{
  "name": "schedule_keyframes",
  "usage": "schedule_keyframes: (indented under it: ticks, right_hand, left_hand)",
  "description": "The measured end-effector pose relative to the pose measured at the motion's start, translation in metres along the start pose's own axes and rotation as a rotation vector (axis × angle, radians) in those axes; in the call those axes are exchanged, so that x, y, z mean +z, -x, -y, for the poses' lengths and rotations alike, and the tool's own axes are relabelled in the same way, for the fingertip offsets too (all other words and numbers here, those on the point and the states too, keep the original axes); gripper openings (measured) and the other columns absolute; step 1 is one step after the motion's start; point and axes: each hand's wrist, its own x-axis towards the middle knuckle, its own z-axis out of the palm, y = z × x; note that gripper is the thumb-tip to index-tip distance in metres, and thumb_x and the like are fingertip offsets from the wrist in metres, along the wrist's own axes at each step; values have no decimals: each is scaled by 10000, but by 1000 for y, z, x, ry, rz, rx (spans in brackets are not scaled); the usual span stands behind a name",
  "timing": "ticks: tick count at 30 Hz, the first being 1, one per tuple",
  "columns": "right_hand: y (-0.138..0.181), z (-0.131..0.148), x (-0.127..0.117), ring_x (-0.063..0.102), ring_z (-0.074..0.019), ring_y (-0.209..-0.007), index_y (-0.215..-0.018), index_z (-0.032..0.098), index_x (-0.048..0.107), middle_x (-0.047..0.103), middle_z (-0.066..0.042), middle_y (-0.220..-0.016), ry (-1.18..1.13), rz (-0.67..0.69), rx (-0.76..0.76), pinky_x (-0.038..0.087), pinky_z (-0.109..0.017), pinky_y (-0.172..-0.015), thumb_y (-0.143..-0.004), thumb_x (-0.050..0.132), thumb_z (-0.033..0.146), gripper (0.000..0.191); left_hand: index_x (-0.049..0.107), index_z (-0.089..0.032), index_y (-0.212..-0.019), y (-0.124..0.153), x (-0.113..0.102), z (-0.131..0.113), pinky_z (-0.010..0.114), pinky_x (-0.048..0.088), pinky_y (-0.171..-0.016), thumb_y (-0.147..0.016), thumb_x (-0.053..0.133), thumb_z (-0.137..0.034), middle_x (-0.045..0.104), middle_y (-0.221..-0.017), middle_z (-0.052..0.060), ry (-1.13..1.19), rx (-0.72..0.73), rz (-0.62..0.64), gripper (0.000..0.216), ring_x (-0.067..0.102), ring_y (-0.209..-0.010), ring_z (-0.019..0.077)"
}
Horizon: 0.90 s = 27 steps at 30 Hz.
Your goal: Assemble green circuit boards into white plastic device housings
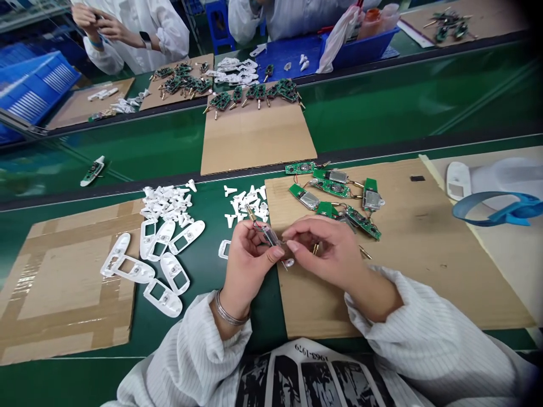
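Note:
My left hand [246, 257] and my right hand [324, 249] meet over the near edge of a cardboard sheet [424, 254]. Together they pinch a small circuit board assembly [267, 234] with a brass tip and thin wires. Both hands are closed on it. Just beyond them lie several green circuit boards [335, 195] with metal cells. White plastic housings [156, 260] with windows lie to the left of my left hand, and small white plastic pieces [167, 203] are heaped behind them.
A taped cardboard sheet [63, 282] lies at the left. A green conveyor belt [382, 107] carries another cardboard sheet [254, 135] with boards. A blue tape roll [496, 209] sits at right. Two people in white coats work across the belt, beside blue bins [34, 85].

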Motion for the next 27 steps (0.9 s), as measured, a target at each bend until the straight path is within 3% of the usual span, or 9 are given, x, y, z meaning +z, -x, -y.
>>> schedule_keyframes:
  ticks: [4, 8, 15, 23, 27]
  right_hand:
    - [-3, -7, -11, 666, -181, -771, -997, 172, 658, 725, -74, -899, 198, 109, -230, 560, -291, -646, -838, 665, 212, 164]
    - [-3, -10, -13, 670, -207, -843, -997, 154, 651, 721, -79, -919, 313, 164, -304, 553, -339, -746, -915, 613, 234, 121]
    - [-2, -13, -12, 643, -196, -742, -918, 127, 672, 707, -71, -825, 504, 144, -394, 512, -320, -676, -962, 535, 193, 158]
    - [1, -16, -14, 569, -193, -700, -817, 112, 635, 632, -85, -747, 684, 304, -523, 464, -305, -619, -955, 496, 144, 199]
    - [3, -19, -8, 540, -177, -690, -776, 135, 612, 610, -66, -727, 580, 202, -467, 443, -295, -634, -940, 514, 161, 192]
  left_hand:
    - [529, -219, -962, -3, -2, -2, 199, 503, -616, -653, 856, -345, 589, -868, -21, -46, 27, 7, 468, 585, -752, 104]
    - [530, -221, -963, -3, -4, -3, 201, 506, -603, -604, 883, -323, 599, -859, -27, -136, 23, -8, 514, 574, -723, 102]
    - [532, -214, -974, -4, -7, -6, 229, 529, -595, -547, 905, -314, 617, -812, -19, -287, -51, -17, 576, 598, -695, 125]
    - [523, -206, -942, -7, -10, -10, 224, 489, -553, -576, 880, -328, 588, -753, -29, -477, -152, 41, 526, 557, -642, 115]
    - [492, -203, -899, -9, -11, -11, 204, 453, -531, -605, 860, -319, 548, -695, -58, -380, -201, 85, 485, 513, -582, 85]
